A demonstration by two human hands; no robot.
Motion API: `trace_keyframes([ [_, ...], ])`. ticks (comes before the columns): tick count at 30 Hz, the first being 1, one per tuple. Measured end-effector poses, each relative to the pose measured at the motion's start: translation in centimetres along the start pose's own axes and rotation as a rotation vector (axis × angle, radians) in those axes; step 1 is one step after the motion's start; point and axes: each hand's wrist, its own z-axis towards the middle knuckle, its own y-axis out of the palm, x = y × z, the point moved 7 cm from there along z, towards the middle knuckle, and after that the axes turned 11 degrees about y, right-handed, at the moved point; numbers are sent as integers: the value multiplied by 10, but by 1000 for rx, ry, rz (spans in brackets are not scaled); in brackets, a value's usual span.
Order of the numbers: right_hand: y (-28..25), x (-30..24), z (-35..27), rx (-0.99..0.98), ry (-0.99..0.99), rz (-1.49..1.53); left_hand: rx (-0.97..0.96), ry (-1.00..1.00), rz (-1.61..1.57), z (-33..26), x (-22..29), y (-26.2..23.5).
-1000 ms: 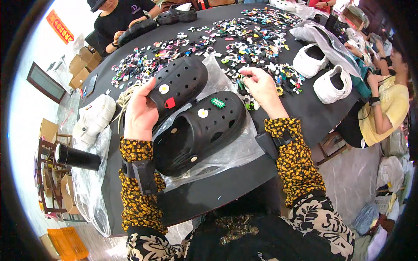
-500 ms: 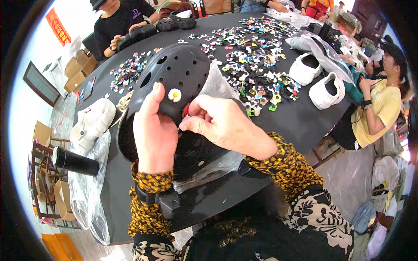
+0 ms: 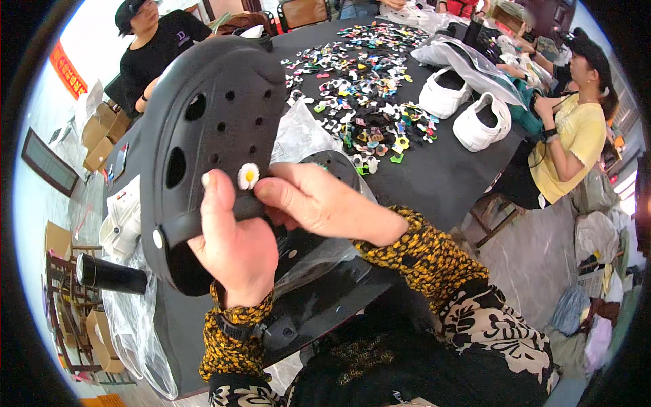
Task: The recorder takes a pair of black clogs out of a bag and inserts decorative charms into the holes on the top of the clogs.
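A black clog (image 3: 237, 74) with round vent holes is held up, tilted, in front of me. My left hand (image 3: 241, 254) is closed round its upper, fingers inside the opening and thumb along the outside. A white daisy charm with a yellow centre (image 3: 249, 176) sits on the upper, close to my left thumb. Just right of it, the fingers of my right hand (image 3: 325, 203) are pinched together at the clog's edge. Whatever lies between those fingers is hidden. Behind my right hand another black clog (image 3: 333, 161) lies partly covered on the table beside clear plastic (image 3: 298, 129).
Loose shoe charms (image 3: 366, 88) cover much of the black table (image 3: 424, 197). White clogs (image 3: 483, 125) stand at the right, with white footwear (image 3: 121, 220) and a black cylinder (image 3: 112, 273) at the left. People sit across the table and at the right, one in a yellow top (image 3: 566, 146).
The clog has risen closer to me and turned, showing more of its side. Both hands moved with it. The red piece seen earlier at my right fingertips is now hidden.
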Motion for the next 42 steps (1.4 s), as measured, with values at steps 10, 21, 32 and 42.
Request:
trace_keyframes([
  [10,26,-13,-24,391,-404,-43,10,-90,-114,5,19,-22],
  [21,23,-14,-24,524,-474,76,43,-147,-296,6,14,-14],
  [32,24,9,-15,580,-337,354,-38,-563,-628,15,-26,-9],
  [42,33,12,-10,389,-247,661,-60,-626,-776,18,-22,-2],
])
